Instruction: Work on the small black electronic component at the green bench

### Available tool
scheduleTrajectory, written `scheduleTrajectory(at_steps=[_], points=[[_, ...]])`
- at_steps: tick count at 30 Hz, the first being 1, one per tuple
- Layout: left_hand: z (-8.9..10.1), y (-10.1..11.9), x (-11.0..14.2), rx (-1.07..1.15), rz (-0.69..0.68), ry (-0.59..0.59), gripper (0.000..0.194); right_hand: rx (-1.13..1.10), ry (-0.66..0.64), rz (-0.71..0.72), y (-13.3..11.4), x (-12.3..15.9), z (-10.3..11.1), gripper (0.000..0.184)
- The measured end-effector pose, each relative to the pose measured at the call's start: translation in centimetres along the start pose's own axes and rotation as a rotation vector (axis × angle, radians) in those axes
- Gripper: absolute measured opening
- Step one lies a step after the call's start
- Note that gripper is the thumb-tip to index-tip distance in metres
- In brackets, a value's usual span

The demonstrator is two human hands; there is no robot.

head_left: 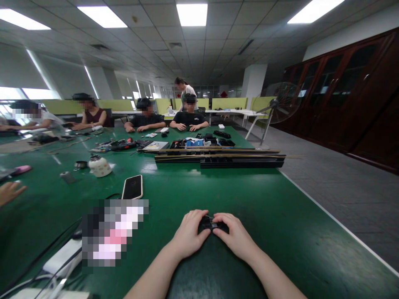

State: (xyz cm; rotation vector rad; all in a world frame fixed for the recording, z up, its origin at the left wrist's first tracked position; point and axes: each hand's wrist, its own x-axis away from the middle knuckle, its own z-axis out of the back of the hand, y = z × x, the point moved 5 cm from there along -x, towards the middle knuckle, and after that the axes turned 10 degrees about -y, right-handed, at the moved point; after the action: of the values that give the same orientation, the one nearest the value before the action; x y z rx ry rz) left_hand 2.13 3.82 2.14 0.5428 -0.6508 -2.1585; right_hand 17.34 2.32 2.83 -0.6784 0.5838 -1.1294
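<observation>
Between my two hands, just above or on the green table (243,191), is a small black part (209,224) with a greyish middle; its exact kind does not show. My left hand (190,232) curls round its left end, thumb at the near side and fingers at the far side. Round the right end closes my right hand (233,232) in the same way, thumb and forefinger pinching it. Both sets of fingertips nearly meet, and much of the part is hidden behind them.
Long black rails (243,161) with thin rods lie across the table. To my left are a phone (132,187), a white jar (99,167), a power strip (64,256) with cables, and another person's hand (11,192). Several people sit beyond; a fan (274,104) stands right.
</observation>
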Motion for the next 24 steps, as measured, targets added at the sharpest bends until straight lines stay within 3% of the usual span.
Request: scheduleTrajectory(at_steps=[24], points=[[0.2,0.5,0.0,-0.001,0.02,-0.012,0.037,-0.329,0.09,-0.068,1.5,-0.5,0.8,0.02]])
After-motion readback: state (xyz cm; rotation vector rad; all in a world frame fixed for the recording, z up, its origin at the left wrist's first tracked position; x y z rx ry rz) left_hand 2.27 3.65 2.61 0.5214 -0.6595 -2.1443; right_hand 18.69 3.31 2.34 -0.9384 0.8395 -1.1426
